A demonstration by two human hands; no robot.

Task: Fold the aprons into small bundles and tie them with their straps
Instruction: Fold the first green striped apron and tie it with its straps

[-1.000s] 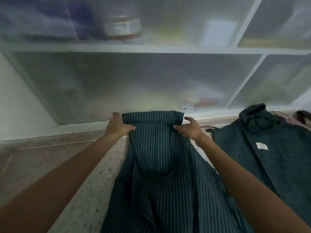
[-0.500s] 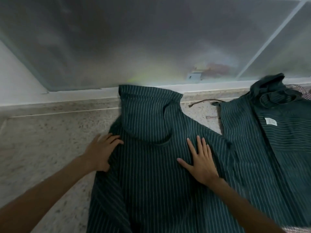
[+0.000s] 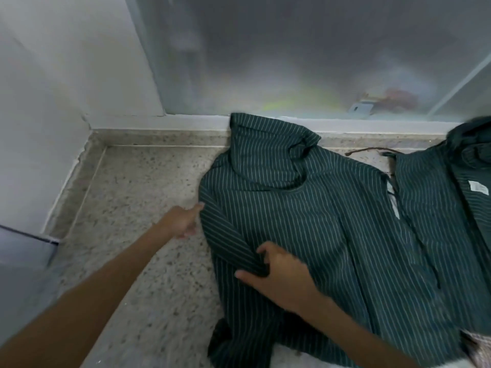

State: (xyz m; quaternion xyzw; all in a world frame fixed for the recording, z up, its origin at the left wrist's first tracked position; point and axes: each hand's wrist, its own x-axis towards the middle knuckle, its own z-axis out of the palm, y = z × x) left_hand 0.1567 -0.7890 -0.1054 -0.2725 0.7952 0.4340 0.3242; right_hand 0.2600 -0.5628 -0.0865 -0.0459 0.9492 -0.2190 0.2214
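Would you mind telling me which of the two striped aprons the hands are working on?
The left apron, spread in the middle of the counter; the right hand pinches its edge. The right apron has a white label and lies untouched.

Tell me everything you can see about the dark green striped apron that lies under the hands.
The dark green apron with thin white stripes looks like soft woven cloth. It lies spread on the speckled stone counter, its folded bib end against the white window sill. Its left side is folded inward. The left hand touches its left edge; the right hand pinches a fold near the front. A second striped apron lies at its right side.
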